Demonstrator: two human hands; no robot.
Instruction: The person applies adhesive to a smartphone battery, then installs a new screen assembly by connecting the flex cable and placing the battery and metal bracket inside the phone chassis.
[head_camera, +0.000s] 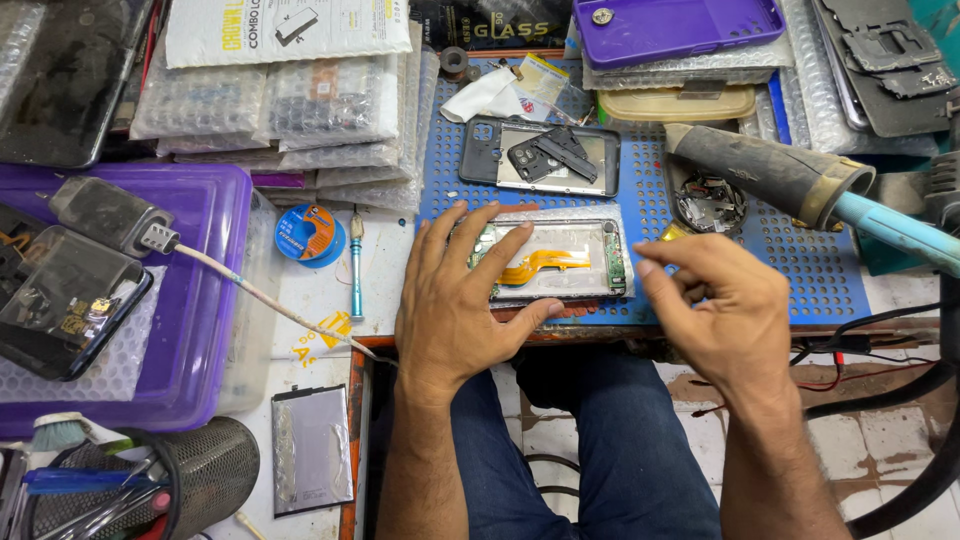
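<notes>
- left hand (455, 300): bare, no glove, ring or watch; short trimmed nails
- right hand (722, 318): bare too, nothing on the wrist
- both forearms uncovered, dark hair on them, no sleeve in view
- legs in blue denim jeans, faded at the thighs, seam visible
</notes>
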